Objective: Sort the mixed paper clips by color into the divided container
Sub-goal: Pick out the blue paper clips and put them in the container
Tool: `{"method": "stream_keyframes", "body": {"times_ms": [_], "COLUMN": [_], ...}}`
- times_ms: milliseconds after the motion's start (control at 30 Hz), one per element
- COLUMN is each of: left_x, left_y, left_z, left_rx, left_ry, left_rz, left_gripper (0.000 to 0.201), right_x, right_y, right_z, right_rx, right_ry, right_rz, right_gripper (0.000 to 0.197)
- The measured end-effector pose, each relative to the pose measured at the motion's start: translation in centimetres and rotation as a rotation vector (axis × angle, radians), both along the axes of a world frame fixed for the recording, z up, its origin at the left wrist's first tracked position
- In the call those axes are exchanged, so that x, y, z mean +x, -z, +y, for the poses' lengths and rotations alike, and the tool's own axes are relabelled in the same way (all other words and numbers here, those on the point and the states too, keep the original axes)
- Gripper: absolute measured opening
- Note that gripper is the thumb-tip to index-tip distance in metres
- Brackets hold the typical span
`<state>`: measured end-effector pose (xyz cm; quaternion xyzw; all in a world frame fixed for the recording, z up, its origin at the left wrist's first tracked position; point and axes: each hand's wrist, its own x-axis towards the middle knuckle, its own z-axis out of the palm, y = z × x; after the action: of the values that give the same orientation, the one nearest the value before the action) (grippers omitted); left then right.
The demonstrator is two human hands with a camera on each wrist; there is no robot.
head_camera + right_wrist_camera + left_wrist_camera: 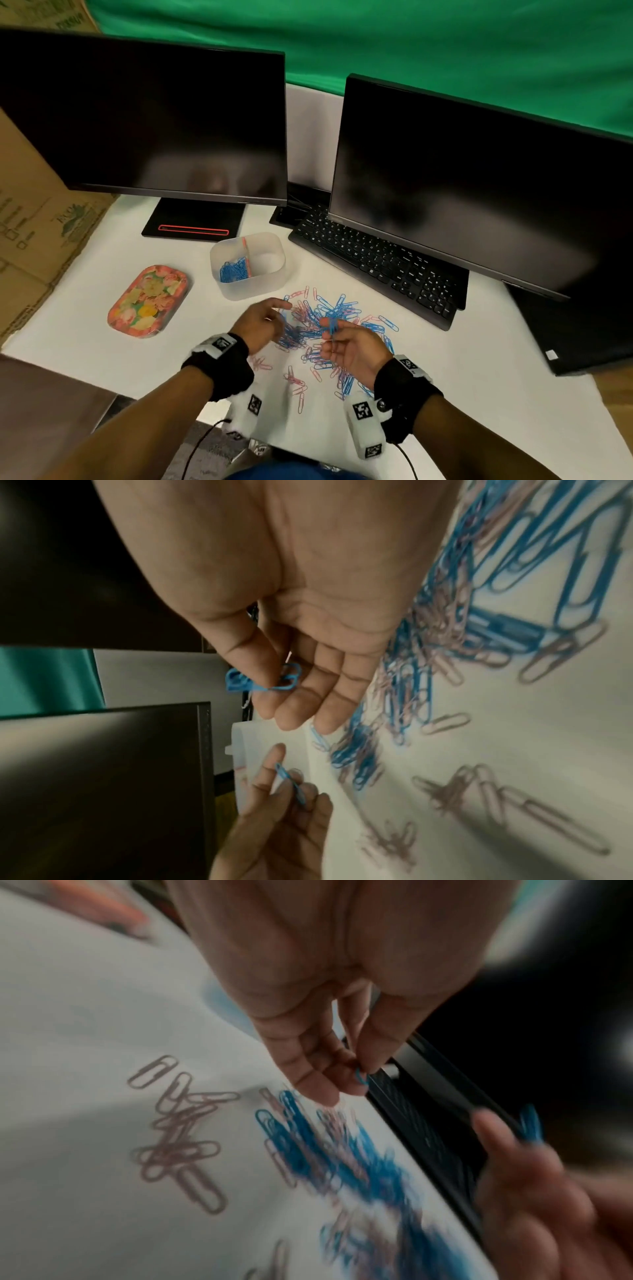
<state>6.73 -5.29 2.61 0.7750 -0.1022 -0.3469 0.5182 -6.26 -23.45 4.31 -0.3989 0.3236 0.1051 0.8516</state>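
Note:
Blue and pink paper clips (322, 318) lie mixed in a loose pile on the white table. Behind the pile stands a translucent divided container (274, 274); blue clips (233, 270) fill its left compartment. My left hand (274, 315) hovers over the pile's left side and pinches one blue clip (360, 1077) between thumb and fingertips. My right hand (334, 337), palm up over the pile, pinches a small bunch of blue clips (240, 681) between thumb and forefinger. The two hands are close together, just apart.
Two dark monitors (154, 120) (479, 192) stand at the back, with a black keyboard (376, 260) under the right one. A floral tray (147, 301) lies left of the container. Cardboard boxes (30, 222) line the left edge. Stray pink clips (294, 380) lie nearer me.

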Motion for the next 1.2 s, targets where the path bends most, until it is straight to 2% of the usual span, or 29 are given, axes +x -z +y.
{"method": "stream_keyframes", "body": {"times_ms": [100, 167, 267, 333, 367, 433, 467, 533, 600, 700, 833, 967, 1200], "left_x": [1.1, 1.3, 1.2, 1.1, 1.2, 1.1, 0.8, 0.2, -0.2, -0.5, -0.6, -0.2, 0.5], "left_y": [-1.2, -1.5, -1.3, -1.0, -0.6, 0.2, 0.5, 1.1, 2.0, 2.6, 3.0, 2.9, 2.7], "left_z": [0.5, 0.8, 0.7, 0.2, -0.1, -0.4, -0.5, -0.6, -0.5, -0.3, 0.3, 1.1, 1.3], "left_rx": [-0.167, -0.244, -0.308, -0.254, -0.169, 0.133, 0.310, 0.553, 0.652, 0.689, 0.663, 0.637, 0.485], "left_ry": [-0.272, -0.411, -0.544, -0.534, -0.469, -0.180, 0.004, 0.279, 0.415, 0.452, 0.450, 0.418, 0.315], "left_rz": [0.280, 0.394, 0.534, 0.544, 0.453, 0.066, -0.161, -0.443, -0.540, -0.553, -0.540, -0.512, -0.394], "left_gripper": [0.027, 0.024, 0.017, 0.016, 0.017, 0.016, 0.014, 0.018, 0.026, 0.024, 0.018, 0.014, 0.024], "right_x": [1.2, 1.9, 2.6, 3.1, 3.4, 3.8, 3.9, 4.0, 4.1, 4.7, 5.2, 4.7, 4.1], "right_y": [-0.8, -1.2, -1.2, -0.5, 0.1, 1.1, 1.5, 1.9, 2.4, 2.8, 3.1, 3.2, 1.7], "right_z": [0.4, 0.6, 0.8, 0.9, 1.0, 1.5, 1.7, 2.2, 2.6, 3.1, 3.4, 2.2, 0.2], "right_rx": [0.092, 0.056, -0.168, -0.475, -0.679, -1.059, -1.167, -1.261, -1.344, -1.487, -1.547, -1.420, -1.198], "right_ry": [0.030, 0.019, -0.077, -0.219, -0.314, -0.462, -0.510, -0.616, -0.730, -0.818, -0.852, -0.785, -0.619], "right_rz": [-0.038, -0.051, -0.021, 0.029, 0.047, 0.049, 0.045, 0.064, 0.081, 0.081, 0.071, 0.055, -0.038], "right_gripper": [0.030, 0.022, 0.009, 0.008, 0.009, 0.013, 0.013, 0.007, 0.013, 0.018, 0.021, 0.020, 0.007]}}
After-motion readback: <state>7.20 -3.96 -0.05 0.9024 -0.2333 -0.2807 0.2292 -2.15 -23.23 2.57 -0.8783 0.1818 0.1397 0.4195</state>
